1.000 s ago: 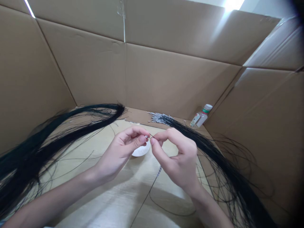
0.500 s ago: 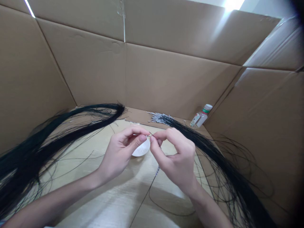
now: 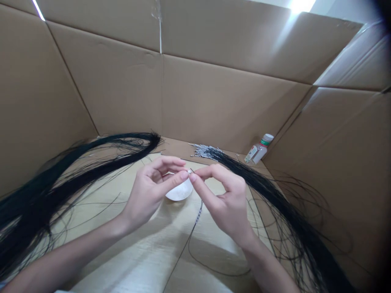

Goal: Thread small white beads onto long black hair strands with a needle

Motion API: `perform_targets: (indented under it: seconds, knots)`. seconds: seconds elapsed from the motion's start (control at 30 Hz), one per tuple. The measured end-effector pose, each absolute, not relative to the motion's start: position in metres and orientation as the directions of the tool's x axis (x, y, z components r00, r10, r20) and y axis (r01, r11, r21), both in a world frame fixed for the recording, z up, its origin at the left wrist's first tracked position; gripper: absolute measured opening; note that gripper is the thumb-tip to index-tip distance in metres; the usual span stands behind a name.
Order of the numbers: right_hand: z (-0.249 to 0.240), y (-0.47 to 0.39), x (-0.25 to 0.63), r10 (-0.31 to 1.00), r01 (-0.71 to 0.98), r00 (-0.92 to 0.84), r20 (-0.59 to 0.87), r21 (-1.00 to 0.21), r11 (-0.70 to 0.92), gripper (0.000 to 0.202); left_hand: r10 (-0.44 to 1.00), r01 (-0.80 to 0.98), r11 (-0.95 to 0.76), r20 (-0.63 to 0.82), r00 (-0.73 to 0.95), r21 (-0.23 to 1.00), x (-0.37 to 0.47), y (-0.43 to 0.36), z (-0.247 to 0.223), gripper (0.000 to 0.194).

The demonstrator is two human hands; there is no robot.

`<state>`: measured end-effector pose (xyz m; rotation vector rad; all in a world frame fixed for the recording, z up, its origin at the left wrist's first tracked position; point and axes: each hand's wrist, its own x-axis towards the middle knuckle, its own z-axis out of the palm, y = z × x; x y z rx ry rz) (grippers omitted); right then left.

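- By the thumb and a finger of the left hand (image 3: pixel 149 183), a small white bead (image 3: pixel 189 171) is grasped at the very tips; the index finger is raised a little above the thumb, and the other fingers are loosely curled.
- By the thumb and index finger of the right hand (image 3: pixel 226 199), the thin black cord (image 3: pixel 179 261) is pinched, its dark tip protruding beside the bead; the remaining fingers are bent inward.
- The two sets of fingertips are brought nearly together; whether the bead is already threaded cannot be told.
- No writing can be read on the capped plastic bottle (image 3: pixel 262 149), which is banded in green and red, nor on the label of the small container (image 3: pixel 251 154) just left of it; both are set at the far right.
- The bead is held above the table (image 3: pixel 131 260), near the far right rim of the white bowl (image 3: pixel 179 193), which is partly hidden by the left hand.
- Below the right hand, a row of strung beads (image 3: pixel 198 215) is carried on the cord, which is trailed toward the near edge.
- At the left, a black strand bundle (image 3: pixel 61 187) is laid; at the right, a beaded cord bundle (image 3: pixel 284 207) is spread, its pale ends placed far.
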<state>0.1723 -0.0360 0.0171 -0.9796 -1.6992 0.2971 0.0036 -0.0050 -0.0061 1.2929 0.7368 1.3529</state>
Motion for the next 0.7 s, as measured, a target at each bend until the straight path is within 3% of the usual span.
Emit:
perform_targets:
  seconds: [0.27, 0.7]
  knots:
    - [0.0201, -0.0341, 0.1768, 0.741, 0.486, -0.082, 0.667, -0.622, 0.614, 0.012, 0.953, -0.440, -0.100, 0.213, 0.215, 0.893, 0.0042, 0.0003, -0.0036, 0.030]
    - [0.0240, -0.0355, 0.1781, 0.751, 0.444, -0.182, 0.635, -0.628, 0.639, 0.025, 0.928, -0.432, -0.035, 0.190, 0.321, 0.901, 0.0030, -0.0012, -0.0061, 0.037]
